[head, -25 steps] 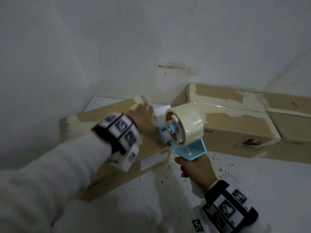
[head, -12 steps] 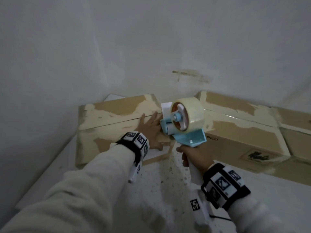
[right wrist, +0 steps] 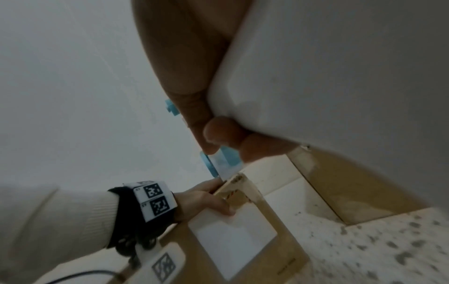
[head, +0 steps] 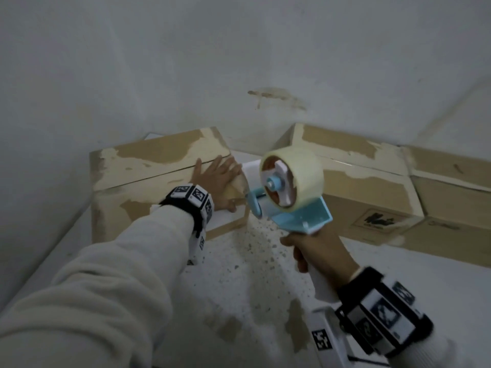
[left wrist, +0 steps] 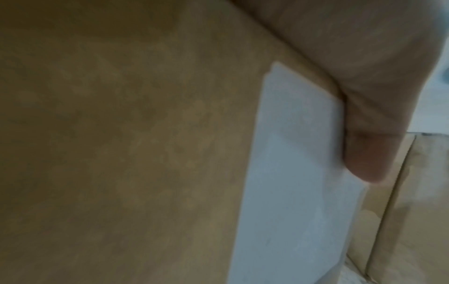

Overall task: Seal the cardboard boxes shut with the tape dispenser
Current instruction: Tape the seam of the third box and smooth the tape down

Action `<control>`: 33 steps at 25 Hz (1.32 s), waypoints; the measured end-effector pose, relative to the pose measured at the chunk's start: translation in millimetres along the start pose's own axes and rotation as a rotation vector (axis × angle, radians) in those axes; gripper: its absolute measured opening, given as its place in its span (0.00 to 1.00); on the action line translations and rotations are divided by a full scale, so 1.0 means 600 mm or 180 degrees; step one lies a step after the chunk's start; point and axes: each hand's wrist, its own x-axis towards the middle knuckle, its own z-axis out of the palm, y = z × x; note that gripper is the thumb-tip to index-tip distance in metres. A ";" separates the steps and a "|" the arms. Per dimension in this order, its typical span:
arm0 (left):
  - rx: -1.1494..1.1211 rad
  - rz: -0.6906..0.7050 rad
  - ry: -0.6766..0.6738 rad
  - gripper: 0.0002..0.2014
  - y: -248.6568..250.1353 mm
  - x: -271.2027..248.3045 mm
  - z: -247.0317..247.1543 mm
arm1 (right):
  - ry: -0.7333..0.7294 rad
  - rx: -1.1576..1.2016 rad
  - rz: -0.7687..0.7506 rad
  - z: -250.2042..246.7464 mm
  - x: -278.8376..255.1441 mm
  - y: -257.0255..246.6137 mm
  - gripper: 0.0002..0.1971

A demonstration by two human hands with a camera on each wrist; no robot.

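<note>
The tape dispenser [head: 289, 192] hides the near box's [head: 159, 166] right corner, and its handle vanishes inside the right hand [head: 316, 251].

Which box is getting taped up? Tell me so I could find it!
Look where the two white walls meet in the corner. The left box sits apart from the row of boxes on the right. It alone has a left hand flat on top and a white label on its side.

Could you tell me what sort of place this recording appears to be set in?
Probably a bare packing or storage corner: several cardboard boxes sit along a plain white wall on a speckled white surface, and the right hand holds a tape dispenser.
</note>
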 end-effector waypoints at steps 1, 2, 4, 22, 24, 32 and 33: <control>-0.0019 -0.0002 0.0023 0.55 0.000 -0.002 0.000 | 0.0004 0.0030 0.0048 -0.007 -0.006 0.013 0.05; -0.0036 -0.0003 0.0048 0.55 0.001 -0.003 -0.001 | 0.0011 0.0040 0.0080 -0.011 -0.008 0.022 0.05; -0.0055 -0.0001 0.0045 0.55 0.001 -0.004 -0.002 | 0.0034 0.0031 0.0141 -0.007 -0.004 0.034 0.04; -0.0437 -0.0256 0.0145 0.45 0.033 -0.007 0.007 | 0.0270 0.0257 0.0542 0.038 0.038 0.091 0.10; -0.0423 -0.0190 0.0309 0.44 0.031 -0.009 0.013 | 0.0307 0.0294 0.0565 0.047 0.049 0.093 0.11; 0.0012 0.0270 0.0545 0.32 0.037 -0.024 0.018 | 0.0312 0.0396 0.0751 0.064 0.060 0.092 0.10; 0.0084 0.0233 0.0517 0.32 0.039 -0.024 0.020 | 0.0260 0.0453 0.0830 0.067 0.060 0.090 0.09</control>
